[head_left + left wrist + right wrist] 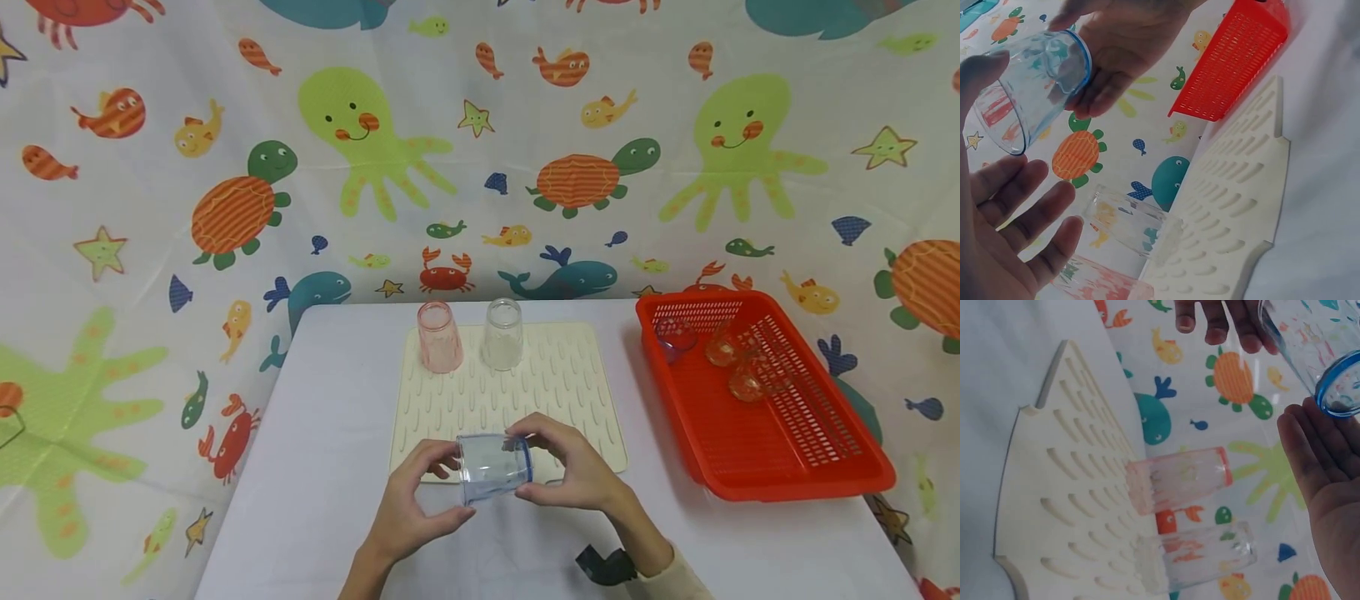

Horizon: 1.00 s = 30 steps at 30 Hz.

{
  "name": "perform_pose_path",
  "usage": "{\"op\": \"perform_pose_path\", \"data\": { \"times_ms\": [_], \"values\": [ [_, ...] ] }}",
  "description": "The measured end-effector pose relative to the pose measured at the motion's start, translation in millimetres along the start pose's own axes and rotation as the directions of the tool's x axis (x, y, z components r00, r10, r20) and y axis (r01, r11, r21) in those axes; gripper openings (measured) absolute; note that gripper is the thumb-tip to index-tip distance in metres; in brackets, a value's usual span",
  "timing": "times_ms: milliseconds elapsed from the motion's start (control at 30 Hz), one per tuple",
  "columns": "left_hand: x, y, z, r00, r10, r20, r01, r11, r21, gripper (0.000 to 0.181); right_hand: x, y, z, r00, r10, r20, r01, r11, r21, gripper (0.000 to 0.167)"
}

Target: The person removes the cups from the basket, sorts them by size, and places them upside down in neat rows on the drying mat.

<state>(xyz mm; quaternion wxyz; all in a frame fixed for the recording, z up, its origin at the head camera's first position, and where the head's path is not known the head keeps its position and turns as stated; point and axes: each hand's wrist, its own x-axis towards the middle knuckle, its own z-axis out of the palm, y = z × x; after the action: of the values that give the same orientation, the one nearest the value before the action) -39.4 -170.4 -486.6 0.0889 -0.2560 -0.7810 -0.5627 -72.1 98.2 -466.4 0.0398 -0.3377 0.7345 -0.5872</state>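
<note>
A clear glass with a blue tint (493, 468) lies sideways in the air between both hands, over the near edge of the cream drying mat (555, 392). My left hand (412, 504) holds its wide rim end between thumb and fingers. At the other end, ringed in darker blue, my right hand (573, 471) grips it with thumb and fingers. The left wrist view shows the left thumb at the glass (1035, 87) and the other fingers spread below. Toward the back of the mat, a pink glass (439, 337) and a clear glass (502, 335) stand upside down.
To the right is a red plastic basket (795, 487) with a purple-tinted glass (675, 335) and amber-tinted glasses (747, 379) inside. A white cloth (315, 467) covers the table. Behind hangs a curtain (510, 83) printed with sea animals.
</note>
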Motion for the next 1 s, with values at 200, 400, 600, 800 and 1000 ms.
{"op": "perform_pose_path", "data": {
  "times_ms": [200,400,600,800,1000],
  "values": [
    [-6.7,-0.9,4.4,0.998,-0.061,0.022,0.061,0.998,0.025,0.071,4.7,4,5,0.996,-0.088,-0.015,0.089,0.988,0.125,0.061],
    [-8.4,-1.1,9.9,0.998,-0.061,-0.004,0.061,0.998,0.028,0.072,9.3,6,10,0.994,-0.095,-0.047,0.104,0.963,0.250,0.058],
    [-10.3,-2.8,12.9,0.993,-0.114,-0.013,0.114,0.992,0.045,0.068,13.0,13,18,0.994,-0.072,-0.078,0.094,0.941,0.324,0.055],
    [-13.3,-4.5,14.9,0.989,-0.150,-0.012,0.151,0.986,0.070,0.068,20.3,18,27,0.992,-0.068,-0.107,0.105,0.916,0.387,0.051],
    [-16.2,-6.5,16.7,0.983,-0.181,-0.022,0.182,0.979,0.086,0.062,29.2,22,35,0.988,-0.059,-0.141,0.112,0.908,0.404,0.053]
  ]
}}
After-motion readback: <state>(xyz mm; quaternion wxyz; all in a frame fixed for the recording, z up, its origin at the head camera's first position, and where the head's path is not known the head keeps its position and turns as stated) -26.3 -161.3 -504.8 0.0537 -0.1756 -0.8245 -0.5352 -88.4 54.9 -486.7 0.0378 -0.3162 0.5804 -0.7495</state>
